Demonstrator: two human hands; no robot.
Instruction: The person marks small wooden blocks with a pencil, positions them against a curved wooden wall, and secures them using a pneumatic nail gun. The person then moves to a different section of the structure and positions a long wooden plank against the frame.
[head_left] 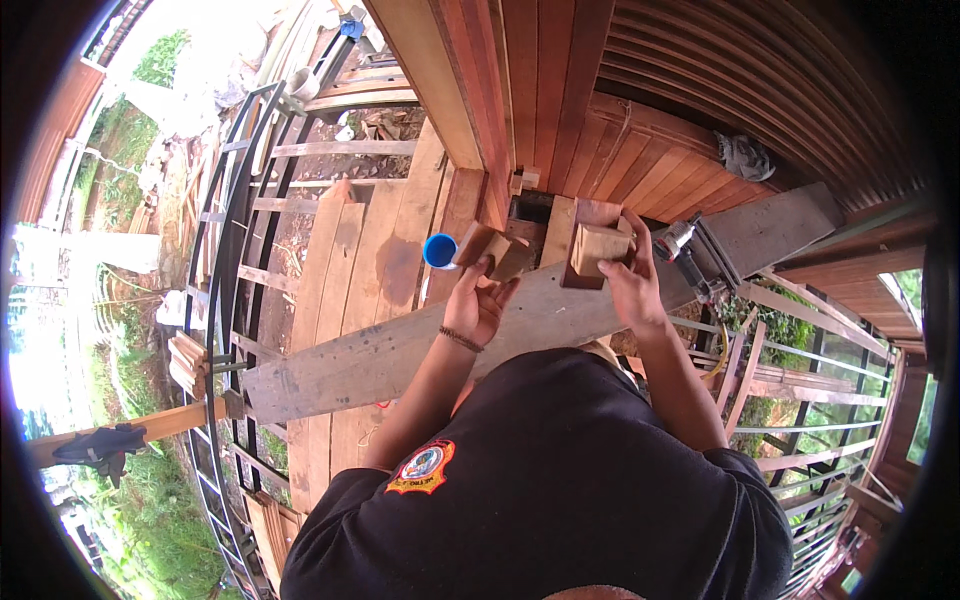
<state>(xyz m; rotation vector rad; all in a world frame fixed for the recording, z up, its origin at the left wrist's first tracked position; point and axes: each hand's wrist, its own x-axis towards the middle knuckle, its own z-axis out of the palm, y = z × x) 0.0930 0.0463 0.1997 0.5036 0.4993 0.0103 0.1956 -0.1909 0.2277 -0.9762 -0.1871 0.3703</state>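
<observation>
Small wooden blocks are in both of my hands, held up over a long grey plank [350, 370]. My left hand [476, 308] is closed on a wood block [510, 259] with a light brown face, and a darker reddish piece sits against it. Fingers and thumb of my right hand [638, 288] wrap the side of another wood block [602, 247], pale in front with reddish-brown wood behind and below it. Whether the pieces in each hand are joined, I cannot tell. Just left of the left-hand block is a blue round open container [439, 251].
A metal power tool [682, 243] lies on the plank, right of my right hand. Wooden boards [345, 265] and open floor framing [275, 205] spread to the left, over ground below. Ahead stands a reddish plank wall [640, 150]; a grey cloth [745, 157] is at its right.
</observation>
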